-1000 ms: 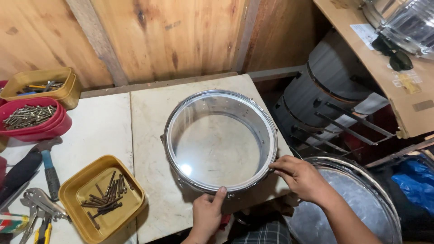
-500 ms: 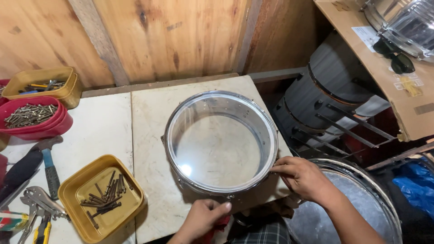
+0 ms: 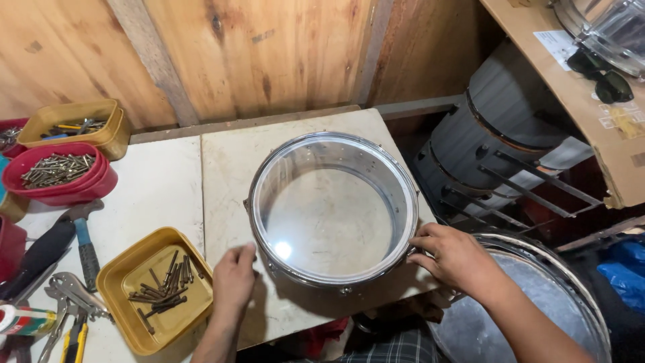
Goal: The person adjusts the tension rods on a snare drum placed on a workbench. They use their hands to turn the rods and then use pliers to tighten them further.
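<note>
Wooden walls stand behind our pale counter (image 3: 161, 181), where the round chrome drum shell with clear head (image 3: 334, 208) lies near the front edge. Our right hand (image 3: 457, 259) grips its rim; our left hand (image 3: 234, 279), released, lies beside. We judge 1 careless push could slide it off.

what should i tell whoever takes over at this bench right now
Left hand: open, fingertips at the near-left rim of the drum shell, gripping nothing.
Right hand: fingers on the shell's right rim.
The shell lies flat on the pale board, clear head facing up.
The yellow tray of long screws sits just left of the left hand; pliers and a hammer lie further left.
Done: shell set on the board. Left: no tool or screw has been picked up.
</note>
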